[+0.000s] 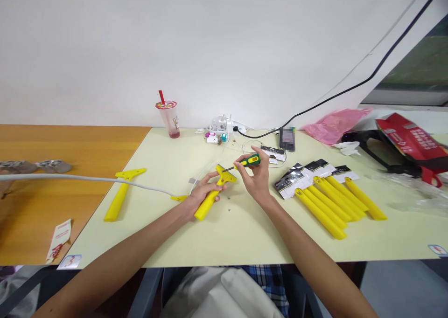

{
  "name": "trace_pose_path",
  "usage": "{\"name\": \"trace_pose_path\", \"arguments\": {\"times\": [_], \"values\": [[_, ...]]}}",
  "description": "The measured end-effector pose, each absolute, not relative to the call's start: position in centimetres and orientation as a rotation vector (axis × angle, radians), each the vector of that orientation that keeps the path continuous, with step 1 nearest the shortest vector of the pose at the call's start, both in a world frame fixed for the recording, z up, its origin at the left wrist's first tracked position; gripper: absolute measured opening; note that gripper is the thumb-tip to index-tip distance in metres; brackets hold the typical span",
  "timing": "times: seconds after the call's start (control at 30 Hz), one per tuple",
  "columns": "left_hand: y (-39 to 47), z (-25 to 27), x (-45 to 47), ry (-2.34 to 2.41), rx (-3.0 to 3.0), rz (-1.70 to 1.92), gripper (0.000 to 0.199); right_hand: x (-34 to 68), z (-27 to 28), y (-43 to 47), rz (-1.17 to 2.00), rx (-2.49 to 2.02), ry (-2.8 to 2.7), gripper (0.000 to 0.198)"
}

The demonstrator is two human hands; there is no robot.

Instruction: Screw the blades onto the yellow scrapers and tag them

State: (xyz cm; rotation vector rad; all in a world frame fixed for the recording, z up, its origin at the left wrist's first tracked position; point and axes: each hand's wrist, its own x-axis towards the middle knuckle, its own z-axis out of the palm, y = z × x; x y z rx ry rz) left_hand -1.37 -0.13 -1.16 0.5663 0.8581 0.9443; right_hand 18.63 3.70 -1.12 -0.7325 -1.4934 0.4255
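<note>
My left hand [203,191] is closed round the yellow handle of a scraper [207,205], whose wide head tilts up and away from me. In my right hand [257,180] is a screwdriver [250,161] with a green and yellow grip. Its shaft points left, and the tip meets the scraper's head; the exact contact is too small to make out. A small yellow piece [179,198] lies just left of my left hand. Farther left rests another yellow scraper [121,197]. Small specks, perhaps screws, lie on the table below the scraper.
Several yellow handles [322,208] with black-and-white cards lie at the right. Toward the wall stand a plastic cup [171,120] with a red straw and a power strip [222,124] with cables. A pink bag [336,124] and a red package [413,138] occupy the far right. A grey cable [87,178] crosses the left side.
</note>
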Motion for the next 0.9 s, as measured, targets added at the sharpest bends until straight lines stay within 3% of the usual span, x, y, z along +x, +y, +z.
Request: {"name": "trace_pose_path", "arguments": {"times": [0.9], "values": [[0.1,-2.4,-1.4,0.824,0.513,0.977,0.077,18.5,-1.2,3.4,0.584,-0.61,-1.537,0.061]]}}
